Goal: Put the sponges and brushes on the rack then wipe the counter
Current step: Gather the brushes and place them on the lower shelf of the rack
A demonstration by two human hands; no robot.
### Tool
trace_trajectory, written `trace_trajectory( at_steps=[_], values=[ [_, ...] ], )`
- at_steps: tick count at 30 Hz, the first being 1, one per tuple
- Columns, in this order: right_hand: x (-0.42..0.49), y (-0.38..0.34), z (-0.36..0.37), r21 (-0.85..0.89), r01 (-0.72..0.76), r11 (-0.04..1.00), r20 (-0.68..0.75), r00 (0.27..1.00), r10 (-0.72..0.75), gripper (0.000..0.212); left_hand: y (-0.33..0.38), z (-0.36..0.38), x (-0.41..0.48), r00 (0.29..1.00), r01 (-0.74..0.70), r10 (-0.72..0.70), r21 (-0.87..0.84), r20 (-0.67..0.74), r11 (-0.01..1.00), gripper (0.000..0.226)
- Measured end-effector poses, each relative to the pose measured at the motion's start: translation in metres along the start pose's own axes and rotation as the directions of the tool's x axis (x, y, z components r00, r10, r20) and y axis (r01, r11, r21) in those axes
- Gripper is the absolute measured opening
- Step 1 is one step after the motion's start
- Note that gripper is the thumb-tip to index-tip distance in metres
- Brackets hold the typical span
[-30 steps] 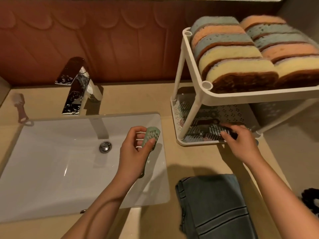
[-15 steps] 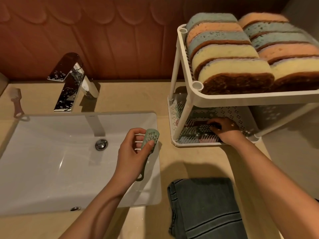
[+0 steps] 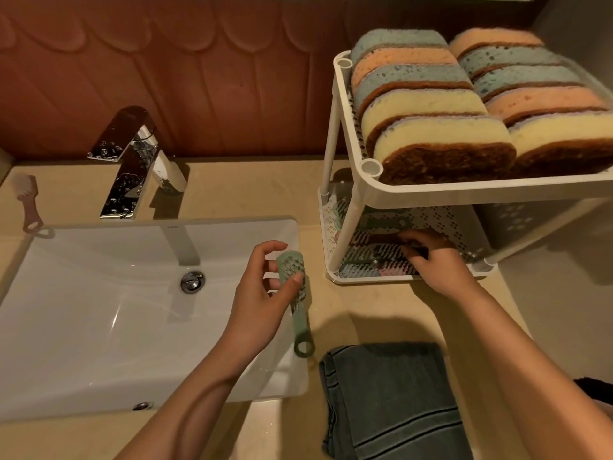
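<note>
Since half a second ago the green brush [image 3: 293, 273] has swung more upright in the left hand [image 3: 255, 293], so its handle with the ring end now hangs free below the palm, while the right hand [image 3: 438, 263] has stayed on the rack's lower shelf [image 3: 447, 220].

That left hand hovers just left of the rack [image 3: 431, 194]. Its thumb presses on the bristle face of the brush head, its fingers are curled behind, and the index finger is raised loosely above.

The right hand reaches under the rack's upper tier, with bent fingers over a dark brush [image 3: 411, 249] among the other brushes [image 3: 371, 257] lying flat on the lower shelf. Whether it pinches the dark brush or only touches it cannot be told.

On the rack's upper tier, sponges [image 3: 431, 127] in blue, orange and yellow with brown scouring sides stand on edge in two packed rows.

A dark striped towel [image 3: 391, 403] lies folded on the beige worktop [image 3: 248, 187] in front of the rack. Left of the rack a white sink [image 3: 99, 310] is set into the worktop, with a chrome faucet [image 3: 136, 161] behind it. Far left of the rack, past the faucet, a pink brush [image 3: 25, 200] lies on the worktop.
</note>
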State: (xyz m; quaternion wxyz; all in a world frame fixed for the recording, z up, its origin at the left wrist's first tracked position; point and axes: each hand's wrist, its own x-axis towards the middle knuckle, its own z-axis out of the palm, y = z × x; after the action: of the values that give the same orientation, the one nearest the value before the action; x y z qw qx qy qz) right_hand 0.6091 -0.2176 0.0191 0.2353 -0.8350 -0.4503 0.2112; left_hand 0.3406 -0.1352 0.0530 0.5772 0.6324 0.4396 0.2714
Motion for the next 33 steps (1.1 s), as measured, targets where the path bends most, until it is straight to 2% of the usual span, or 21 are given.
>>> trace_trajectory(
  at_steps=[5, 10, 14, 18, 23, 26, 30, 33],
  values=[
    [-0.038, -0.041, 0.006, 0.157, 0.026, 0.987, 0.051, 0.998, -0.035, 0.028, 0.006, 0.002, 0.002, 0.997, -0.06, 0.06, 0.009, -0.046, 0.998, 0.014],
    [-0.064, -0.072, 0.03, 0.227, 0.075, 0.971, 0.104, 0.989, -0.101, 0.029, 0.006, 0.007, 0.002, 0.996, 0.028, -0.036, -0.099, -0.079, 0.995, 0.014],
    [-0.073, -0.088, 0.037, 0.286, 0.128, 0.95, 0.068, 0.986, -0.154, 0.037, 0.006, 0.015, -0.003, 0.99, 0.115, -0.131, -0.229, -0.053, 0.967, 0.019],
    [-0.077, -0.094, 0.038, 0.253, 0.17, 0.952, 0.049, 0.981, -0.188, 0.05, 0.009, 0.025, -0.007, 0.982, 0.18, -0.188, -0.246, -0.01, 0.952, 0.019],
    [-0.077, -0.084, 0.029, 0.29, 0.175, 0.941, -0.024, 0.984, -0.175, 0.03, 0.012, 0.035, -0.006, 0.971, 0.236, -0.223, -0.23, 0.08, 0.944, 0.015],
    [-0.078, -0.073, 0.018, 0.26, 0.16, 0.952, -0.068, 0.987, -0.147, 0.026, 0.018, 0.041, -0.003, 0.983, 0.176, -0.167, -0.143, 0.074, 0.974, 0.016],
    [-0.079, -0.051, 0.004, 0.249, 0.115, 0.962, -0.093, 0.991, -0.094, 0.024, 0.026, 0.048, 0.011, 1.0, -0.016, 0.015, 0.086, 0.016, 0.996, 0.035],
    [-0.073, -0.035, -0.006, 0.173, 0.058, 0.983, -0.099, 0.994, -0.042, 0.026, 0.03, 0.051, 0.025, 0.981, -0.189, 0.176, 0.199, 0.081, 0.962, 0.026]
  ],
)
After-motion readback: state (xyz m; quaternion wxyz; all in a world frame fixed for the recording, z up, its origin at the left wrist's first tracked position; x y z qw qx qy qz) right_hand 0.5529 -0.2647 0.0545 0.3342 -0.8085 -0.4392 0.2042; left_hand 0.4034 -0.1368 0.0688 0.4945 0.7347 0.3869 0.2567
